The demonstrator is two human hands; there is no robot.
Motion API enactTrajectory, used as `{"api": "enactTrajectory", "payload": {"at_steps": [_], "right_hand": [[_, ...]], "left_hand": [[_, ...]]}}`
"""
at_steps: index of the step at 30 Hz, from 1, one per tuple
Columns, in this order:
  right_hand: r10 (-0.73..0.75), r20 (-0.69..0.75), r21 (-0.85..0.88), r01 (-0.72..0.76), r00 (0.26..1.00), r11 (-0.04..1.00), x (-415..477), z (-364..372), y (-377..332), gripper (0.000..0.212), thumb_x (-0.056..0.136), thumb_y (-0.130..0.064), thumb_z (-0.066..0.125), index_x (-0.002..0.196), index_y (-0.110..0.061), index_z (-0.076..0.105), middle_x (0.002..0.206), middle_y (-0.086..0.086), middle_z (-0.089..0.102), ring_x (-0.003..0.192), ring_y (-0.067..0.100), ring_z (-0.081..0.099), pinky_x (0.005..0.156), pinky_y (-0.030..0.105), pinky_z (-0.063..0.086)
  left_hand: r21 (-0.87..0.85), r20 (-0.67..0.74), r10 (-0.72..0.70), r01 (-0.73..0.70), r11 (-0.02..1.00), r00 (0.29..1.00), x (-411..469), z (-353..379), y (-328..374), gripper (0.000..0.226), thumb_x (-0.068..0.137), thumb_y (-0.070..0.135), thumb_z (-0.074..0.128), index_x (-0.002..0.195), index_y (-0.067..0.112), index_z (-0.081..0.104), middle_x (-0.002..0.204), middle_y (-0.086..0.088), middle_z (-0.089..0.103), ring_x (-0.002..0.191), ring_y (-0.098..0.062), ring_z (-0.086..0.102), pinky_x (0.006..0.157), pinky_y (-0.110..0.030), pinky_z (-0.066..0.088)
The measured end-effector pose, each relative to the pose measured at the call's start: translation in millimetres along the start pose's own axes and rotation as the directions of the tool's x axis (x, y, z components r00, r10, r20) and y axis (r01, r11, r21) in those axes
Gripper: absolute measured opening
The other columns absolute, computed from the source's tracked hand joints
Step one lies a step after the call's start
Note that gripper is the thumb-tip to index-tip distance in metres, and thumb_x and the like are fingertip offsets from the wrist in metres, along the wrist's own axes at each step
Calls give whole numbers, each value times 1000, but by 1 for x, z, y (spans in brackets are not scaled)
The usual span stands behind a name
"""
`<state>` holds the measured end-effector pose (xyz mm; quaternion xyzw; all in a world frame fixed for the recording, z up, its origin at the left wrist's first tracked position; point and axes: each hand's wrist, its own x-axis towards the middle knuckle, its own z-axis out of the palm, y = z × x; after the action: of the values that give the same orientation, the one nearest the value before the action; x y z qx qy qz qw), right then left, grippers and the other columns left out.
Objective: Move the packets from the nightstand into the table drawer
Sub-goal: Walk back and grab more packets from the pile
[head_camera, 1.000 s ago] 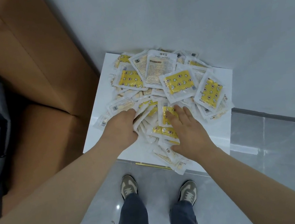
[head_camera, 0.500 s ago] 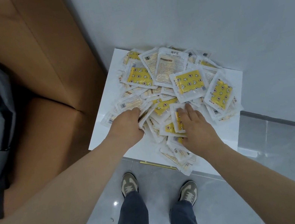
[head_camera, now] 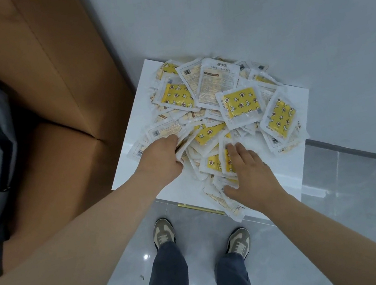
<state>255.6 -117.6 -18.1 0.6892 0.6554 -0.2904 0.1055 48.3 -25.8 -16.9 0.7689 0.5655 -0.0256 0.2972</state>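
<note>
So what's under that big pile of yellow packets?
The pile of packets lies on a white nightstand; its bare top shows at the edges. More packets lie beneath the top ones. What the pile covers in the middle cannot be seen.

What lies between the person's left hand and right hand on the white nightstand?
In the head view, overlapping packets fill the gap between the left hand and right hand; no bare nightstand shows there.
</note>
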Motion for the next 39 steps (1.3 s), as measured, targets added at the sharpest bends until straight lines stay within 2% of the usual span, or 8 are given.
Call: {"api": "enactTrajectory", "payload": {"at_steps": [3, 10, 16, 20, 22, 29, 33, 39], "right_hand": [[1, 12, -28, 0, 1000, 1000, -1, 3, -1, 110, 76, -52, 65, 151, -18, -7, 159, 7, 2, 145, 31, 10, 114, 46, 27], [-9, -61, -7, 9, 998, 1000, 3, -1, 2, 88, 81, -29, 60, 151, -15, 9, 157, 9, 18, 141, 31, 26, 111, 44, 33], [22, -60, -77, -27, 998, 997, 5, 5, -1, 98, 79, -33, 71, 151, -11, 8, 155, 13, 19, 140, 35, 25, 113, 44, 31], [3, -138, -118, -20, 990, 993, 11, 5, 0, 90, 69, -26, 79, 143, -7, 30, 138, 12, 46, 115, 33, 52, 89, 41, 49], [2, -140, -115, -18, 990, 993, 12, 1, 1, 89, 68, -26, 81, 142, -8, 33, 133, 9, 50, 107, 30, 56, 80, 37, 50], [-16, -181, -123, -6, 983, 992, 2, -19, 5, 61, 89, -11, 50, 145, -14, 28, 129, 3, 54, 103, 25, 58, 67, 29, 40], [-4, -174, -80, -11, 985, 997, -17, -33, 1, 59, 90, -17, 52, 145, -17, 30, 128, 0, 55, 101, 23, 60, 67, 29, 42], [21, -187, -10, -24, 982, 1000, -53, -73, -12, 50, 88, -18, 50, 137, -20, 37, 106, -1, 59, 89, 23, 60, 62, 28, 37]], "left_hand": [[2, 1, -2, 2, 1000, 1000, 0, -1, 0, 22, 82, 17, 61, 100, 7, 54, 89, -11, 63, 83, -30, 60, 67, -34, 52], [10, -11, 1, -1, 1000, 1000, -1, 0, 2, 22, 81, 16, 61, 100, 7, 54, 87, -12, 62, 81, -31, 60, 67, -37, 52], [11, -5, 2, -2, 1000, 1000, -1, -1, 2, 22, 82, 17, 61, 102, 8, 54, 89, -12, 63, 82, -30, 60, 70, -38, 54], [10, -1, 6, -6, 1000, 1000, -1, -1, 2, 21, 83, 17, 60, 100, 8, 54, 88, -10, 62, 81, -29, 60, 67, -35, 52], [8, 2, 6, -6, 1000, 1000, -2, -2, 2, 21, 83, 18, 60, 101, 8, 54, 88, -10, 63, 82, -29, 60, 68, -34, 52], [-28, 28, -3, 4, 1000, 1000, -11, -11, 7, 29, 83, 18, 61, 108, 10, 50, 90, -6, 63, 78, -25, 60, 64, -31, 50], [-42, 38, -4, 6, 999, 999, -22, -24, 17, 33, 83, 19, 62, 103, 12, 38, 79, -2, 54, 64, -20, 54, 52, -24, 38], [-42, 25, -4, 6, 999, 1000, -49, -61, 40, 24, 81, 16, 59, 94, 11, 40, 79, -9, 58, 69, -26, 57, 53, -31, 43]]}}
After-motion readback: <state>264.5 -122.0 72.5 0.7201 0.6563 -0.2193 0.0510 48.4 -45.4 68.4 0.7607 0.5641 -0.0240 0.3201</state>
